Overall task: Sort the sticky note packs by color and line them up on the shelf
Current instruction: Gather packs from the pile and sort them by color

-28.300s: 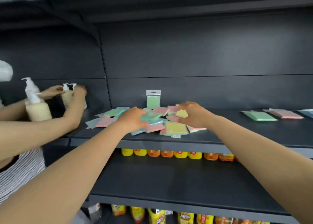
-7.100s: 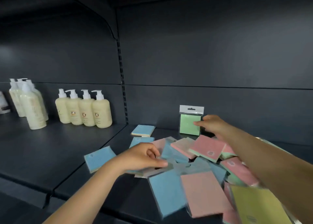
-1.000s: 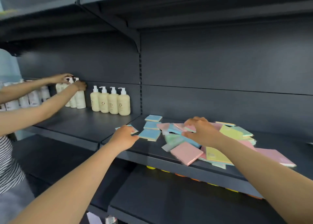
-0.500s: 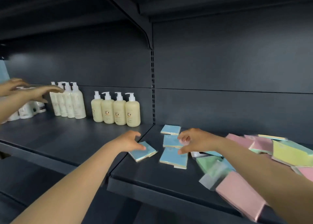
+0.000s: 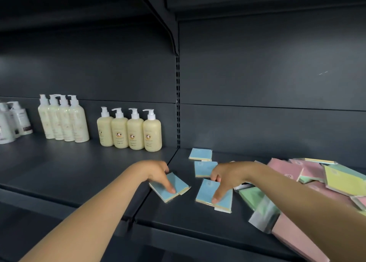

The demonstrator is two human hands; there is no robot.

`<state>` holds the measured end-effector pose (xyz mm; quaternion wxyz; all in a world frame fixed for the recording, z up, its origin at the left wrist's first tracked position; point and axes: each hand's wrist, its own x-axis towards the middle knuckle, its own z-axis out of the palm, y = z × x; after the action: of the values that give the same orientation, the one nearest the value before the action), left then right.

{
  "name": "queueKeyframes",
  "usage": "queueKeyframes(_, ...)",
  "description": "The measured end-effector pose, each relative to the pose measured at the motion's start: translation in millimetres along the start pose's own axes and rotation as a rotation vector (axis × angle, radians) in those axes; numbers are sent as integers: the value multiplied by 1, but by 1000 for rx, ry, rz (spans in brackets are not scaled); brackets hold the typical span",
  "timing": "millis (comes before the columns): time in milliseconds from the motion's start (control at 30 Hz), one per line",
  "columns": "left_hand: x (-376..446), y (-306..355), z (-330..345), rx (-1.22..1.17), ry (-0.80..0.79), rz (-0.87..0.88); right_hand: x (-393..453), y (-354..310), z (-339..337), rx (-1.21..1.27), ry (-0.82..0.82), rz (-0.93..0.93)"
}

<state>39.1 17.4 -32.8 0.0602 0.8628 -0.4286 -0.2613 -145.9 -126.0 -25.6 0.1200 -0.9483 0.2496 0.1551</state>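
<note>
Four blue packs are counted on the dark shelf [image 5: 178, 218], all toward its left end. One blue pack [image 5: 200, 154] is seen flat near the back wall, a second blue pack [image 5: 205, 169] just in front of it. A third blue pack [image 5: 213, 195] is pressed down nearer the front edge by the right hand [image 5: 227, 177], thumb laid straight on the cover, the other fingers curled at the pack's far edge. The fourth blue pack [image 5: 168, 186], turned at an angle by the left edge of the shelf, is touched from above by the left hand [image 5: 156, 171], fingers stretched flat across it. The two hands are kept apart, one pack each.

To the right, a loose pile of packs [image 5: 309, 174] is spread out unsorted: pink packs, at least four, partly overlapped; one yellow pack [image 5: 342, 182] on top; one green pack [image 5: 251, 197] at the pile's near left, its wrapper blurred. An exact count of the pile cannot be given.

On the neighbouring shelf to the left, four cream pump bottles [image 5: 129, 130] are lined up along the back, four taller pale bottles [image 5: 63, 121] beyond them, and white bottles [image 5: 13, 121] at the far left edge, cut off.
</note>
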Motion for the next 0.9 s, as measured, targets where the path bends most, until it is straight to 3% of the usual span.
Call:
queueKeyframes(167, -5, 5, 2, -87, -48, 25, -15, -12, -2, -36, 45, 22)
queueKeyframes(367, -15, -4, 9, -364, 65, 93, -31, -7, 8, 83, 151, -49)
queueKeyframes(533, -16, -14, 18, -905, 176, 98, -48, 5, 9, 407, 281, -78)
queueKeyframes(667, -17, -8, 26, -1171, 146, 115, -53, 10, 8, 774, 392, -96)
queueKeyframes(900, -19, 1, 44, -1314, 200, 155, -59, 7, 8, 778, 446, -107)
